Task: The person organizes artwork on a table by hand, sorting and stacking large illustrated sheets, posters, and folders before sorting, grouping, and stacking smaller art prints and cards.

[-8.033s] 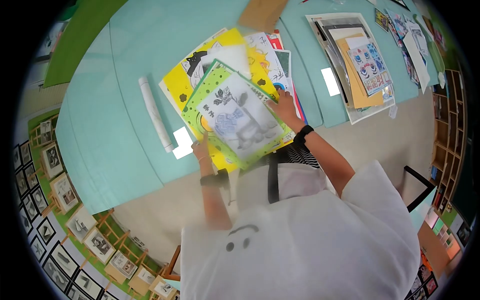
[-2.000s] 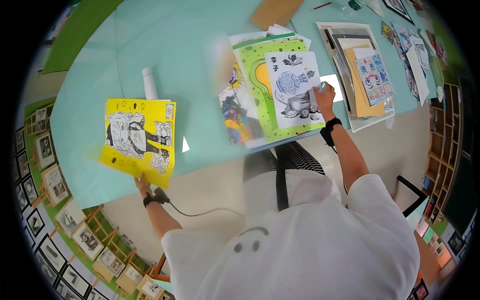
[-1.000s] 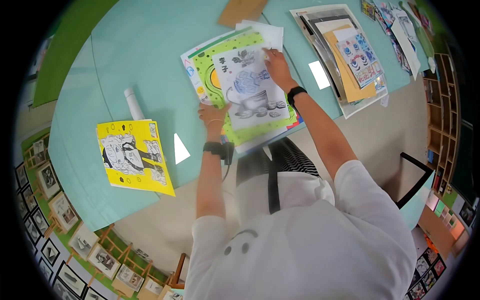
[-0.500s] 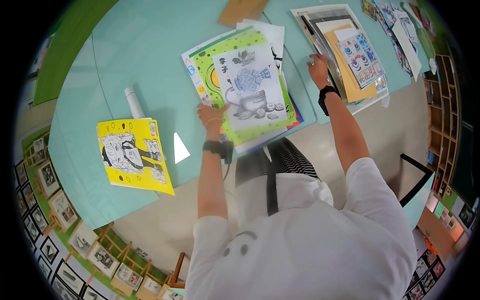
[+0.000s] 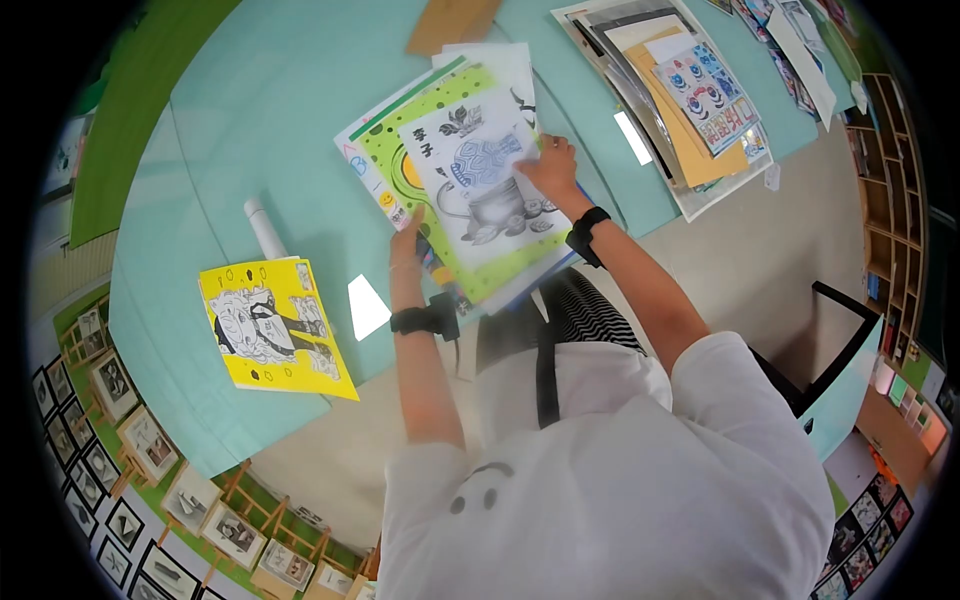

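Sheets of artwork (image 5: 460, 175) lie fanned in a pile near the front edge of the pale blue surface (image 5: 250, 130). Uppermost is a pencil drawing (image 5: 480, 200), set over a green dotted sheet (image 5: 440, 100), with corners of other papers poking out at the top and left.

From where I stand, the left hand (image 5: 405, 240) is at the pile's left edge and the right hand (image 5: 555, 172) is at the opposite side, its thumb laid over the drawing. Braced like that, they would probably keep the loose layers from slipping apart. I cannot tell how firmly either grip is closed; the right one's thumb and fingers look parted.

Off to the left, a yellow sheet (image 5: 280, 325) lies on its own, a white roll (image 5: 263, 228) just behind it. Beyond the right hand, a second stack, with a tan envelope (image 5: 705, 150) and a colourful print (image 5: 708, 95) on top, limits the room on that side. A brown card (image 5: 450, 25) sits past the pile's far end.
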`<state>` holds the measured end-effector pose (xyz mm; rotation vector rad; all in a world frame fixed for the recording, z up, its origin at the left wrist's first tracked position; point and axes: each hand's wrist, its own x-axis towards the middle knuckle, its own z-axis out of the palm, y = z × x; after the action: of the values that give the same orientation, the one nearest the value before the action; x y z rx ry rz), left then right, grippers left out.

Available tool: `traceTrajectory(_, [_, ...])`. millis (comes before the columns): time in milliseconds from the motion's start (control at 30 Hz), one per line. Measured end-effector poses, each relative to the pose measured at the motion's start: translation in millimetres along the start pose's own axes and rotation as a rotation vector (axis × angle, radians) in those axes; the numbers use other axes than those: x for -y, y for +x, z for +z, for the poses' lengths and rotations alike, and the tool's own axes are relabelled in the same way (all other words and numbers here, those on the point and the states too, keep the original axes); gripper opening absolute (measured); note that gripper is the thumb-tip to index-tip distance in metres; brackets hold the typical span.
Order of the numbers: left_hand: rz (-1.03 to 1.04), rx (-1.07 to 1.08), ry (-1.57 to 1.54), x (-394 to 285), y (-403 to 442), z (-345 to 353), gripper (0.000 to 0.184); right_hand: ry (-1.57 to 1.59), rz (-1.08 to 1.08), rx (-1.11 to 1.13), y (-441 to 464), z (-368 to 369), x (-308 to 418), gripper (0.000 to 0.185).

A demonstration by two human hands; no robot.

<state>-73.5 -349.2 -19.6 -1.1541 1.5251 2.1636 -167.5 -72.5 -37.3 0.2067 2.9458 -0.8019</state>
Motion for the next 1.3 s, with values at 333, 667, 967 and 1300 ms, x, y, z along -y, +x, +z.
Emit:
traceTrajectory(333, [0.035, 0.093, 0.371, -16.1, 2.6, -6.6, 0.043, 0.05, 0.169, 0.292, 18.4, -4.8, 0.8, 0.078])
traceTrajectory(667, [0.201, -0.079, 0.282, 31.5, 0.0, 1.0, 0.047, 0.783, 0.15, 0.443, 0.2, -22.2, -22.4, 0.064])
traceTrajectory(967, [0.078, 0.156, -0.018, -7.7, -36.1, 17.6, 0.039, 1.107, 0.281, 0.874, 0.3, -66.0, -30.4, 0.054])
traceTrajectory(1300, [0.156, 0.024, 0.104, -48.1, -43.9, 30.9, 0.051, 0.903, -0.02, 0.659, 6.9, -99.7, 16.4, 0.054])
